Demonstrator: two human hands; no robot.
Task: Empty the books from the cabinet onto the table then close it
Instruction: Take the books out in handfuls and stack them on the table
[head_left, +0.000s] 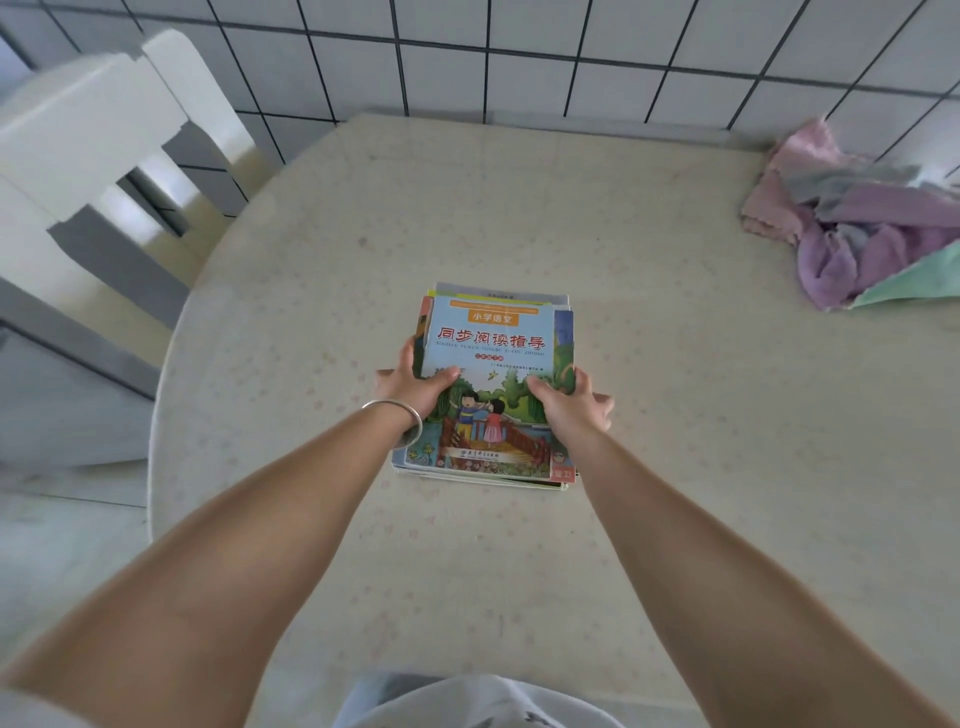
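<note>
Both hands clamp a stack of books (488, 384) mid-table (675, 467): left hand (415, 387) and right hand (569, 402) on opposite edges. Top cover reads "小学语文" and "同步阅读指导". Crumpled cloths (862, 228) lie far right.

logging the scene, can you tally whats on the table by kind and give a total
stack of books: 1 (number of books in it cannot be told), gripped by the left hand and right hand
pile of cloths: 1 (pink, purple, grey, green pieces)
Total on the table: 2 groups
</note>
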